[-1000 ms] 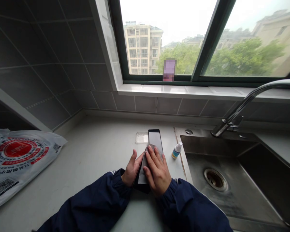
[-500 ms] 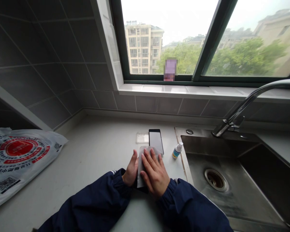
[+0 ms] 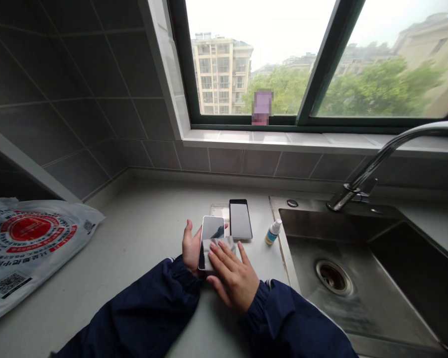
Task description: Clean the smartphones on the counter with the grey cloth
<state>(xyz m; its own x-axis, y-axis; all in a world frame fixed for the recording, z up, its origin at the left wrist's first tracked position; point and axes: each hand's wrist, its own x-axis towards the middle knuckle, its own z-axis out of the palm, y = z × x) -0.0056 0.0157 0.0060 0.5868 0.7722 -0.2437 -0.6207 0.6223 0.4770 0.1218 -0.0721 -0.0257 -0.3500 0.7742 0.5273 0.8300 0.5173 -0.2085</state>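
Observation:
My left hand supports a smartphone from beneath, its thumb sticking up at the left side and fingertips showing past the right edge. The phone's glossy screen faces up and reflects light. Over its lower half lies a grey cleaning cloth with a zigzag edge. My right hand presses the cloth onto the screen with fingers laid out over it. Just beyond, a second phone with a black top edge and a pale face lies on the counter. A clear phone case is partly hidden behind the held phone.
A small white-capped spray bottle stands beside the steel sink on the right, under a curved faucet. At far left a printed plastic bag rests on the white counter. A window is behind.
My right hand and the cloth have slid down toward me, uncovering the upper screen of the held phone. My left hand has shifted slightly left and now shows the phone tilted up.

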